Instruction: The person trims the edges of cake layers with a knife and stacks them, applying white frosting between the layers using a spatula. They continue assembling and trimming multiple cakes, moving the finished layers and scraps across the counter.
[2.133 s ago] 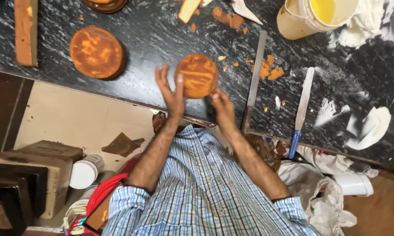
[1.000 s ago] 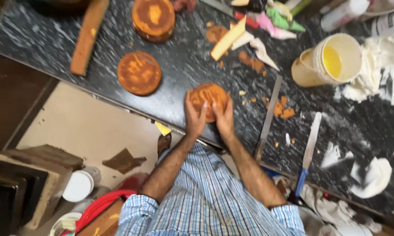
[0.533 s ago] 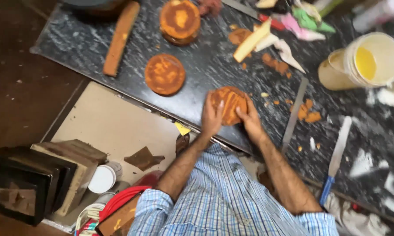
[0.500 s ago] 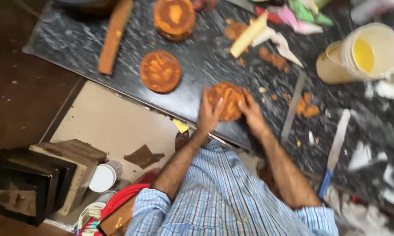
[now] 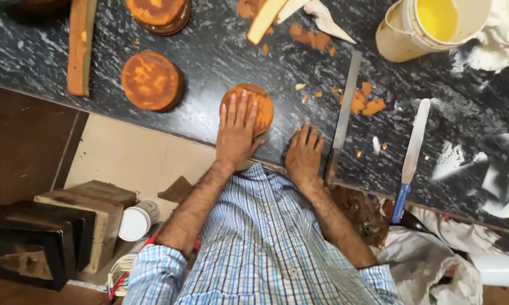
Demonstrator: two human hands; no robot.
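Under the left hand (image 5: 236, 134) lies a small round orange-brown cake (image 5: 249, 107), resting on the dark marbled counter (image 5: 220, 51) near its front edge. That hand is pressed flat on the cake's top, fingers (image 5: 240, 110) straight and slightly spread, gripping nothing; the far rim of the cake shows beyond the fingertips. Just to the right of it, the right hand (image 5: 304, 155) rests palm down on the bare counter, fingers loosely apart, holding nothing and clear of the cake. Immediately right of the right hand lies a long straight knife (image 5: 342, 118), its handle toward the counter edge and its blade running away from the person; hand and knife are just beside each other, and whether they touch cannot be told. Farther right of that lies a white-bladed spatula with a blue handle (image 5: 411, 155), well apart from both hands. Orange cake crumbs (image 5: 364, 103) are scattered between the knife and the spatula. To the left of the left hand sits a second round cake (image 5: 151, 81), and beyond it a third (image 5: 155, 12) at the far edge of view. A long cake slab (image 5: 80, 45) lies farther left. Far to the right stands a cream tub of yellow liquid (image 5: 429, 25).
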